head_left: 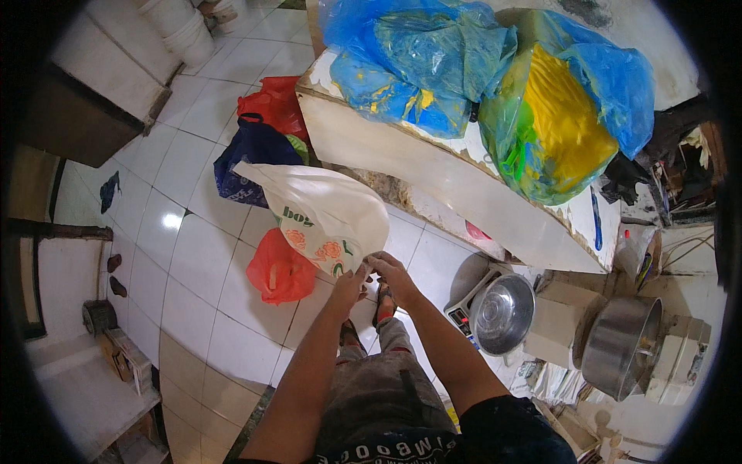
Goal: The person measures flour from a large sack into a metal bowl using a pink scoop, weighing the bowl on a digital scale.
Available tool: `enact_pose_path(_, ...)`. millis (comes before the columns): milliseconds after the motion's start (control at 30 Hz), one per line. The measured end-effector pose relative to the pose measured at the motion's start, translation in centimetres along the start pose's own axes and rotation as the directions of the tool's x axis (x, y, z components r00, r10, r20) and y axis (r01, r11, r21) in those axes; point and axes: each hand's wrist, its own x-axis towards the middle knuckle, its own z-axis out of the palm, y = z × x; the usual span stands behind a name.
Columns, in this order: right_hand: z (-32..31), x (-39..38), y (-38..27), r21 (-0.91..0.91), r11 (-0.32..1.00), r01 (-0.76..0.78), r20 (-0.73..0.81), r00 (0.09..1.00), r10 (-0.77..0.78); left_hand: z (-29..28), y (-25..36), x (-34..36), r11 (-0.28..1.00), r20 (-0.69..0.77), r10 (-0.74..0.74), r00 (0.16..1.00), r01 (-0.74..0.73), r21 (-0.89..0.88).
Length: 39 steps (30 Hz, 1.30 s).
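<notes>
Over white floor tiles (202,249), left hand (349,284) and right hand (396,278) fingers pinch a printed white plastic bag (340,209); hard tugging could tear it

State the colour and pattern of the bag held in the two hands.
The bag is white, with orange flowers and green lettering, best seen in the head view.

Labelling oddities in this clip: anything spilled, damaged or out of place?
A dark crumpled thing, maybe cloth, lies on the floor at left, as if dropped. The white table's edge looks worn. Yellow smears show on a blue bag; can't tell if spilled.
</notes>
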Motion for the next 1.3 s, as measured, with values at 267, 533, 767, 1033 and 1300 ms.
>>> enact_pose_path(267, -2.5, -2.4, 1.9, -0.392, 0.918, 0.064, 0.098, 0.995, -0.027, 0.9, -3.0, 0.2, 0.988, -0.009, 0.09, 0.996, -0.088, 0.129)
enact_pose_path(533, -0.6, -3.4, -1.2, -0.812, 0.582, 0.038, -0.026, 0.995, -0.1, 1.2, -3.8, 1.2, 0.884, -0.124, 0.334, 0.934, -0.265, 0.384)
enact_pose_path(767, -2.4, -3.2, -1.2, -0.89, 0.456, 0.0, -0.049, 0.994, -0.097, 2.1, -3.8, 0.6, 0.906, -0.054, 0.363, 0.93, -0.338, 0.253)
enact_pose_path(1033, -4.9, -4.9, -8.5, -0.848, 0.506, 0.157, -0.05, 0.927, -0.371, 0.6, -1.8, 1.3, 0.943, -0.124, 0.253, 0.96, -0.215, 0.255)
enact_pose_path(1300, -0.9, -1.6, -0.2, -0.758, 0.643, 0.106, -0.056, 0.972, -0.227, 0.3, -2.0, 0.1, 0.975, -0.088, 0.204, 0.975, -0.194, 0.108)
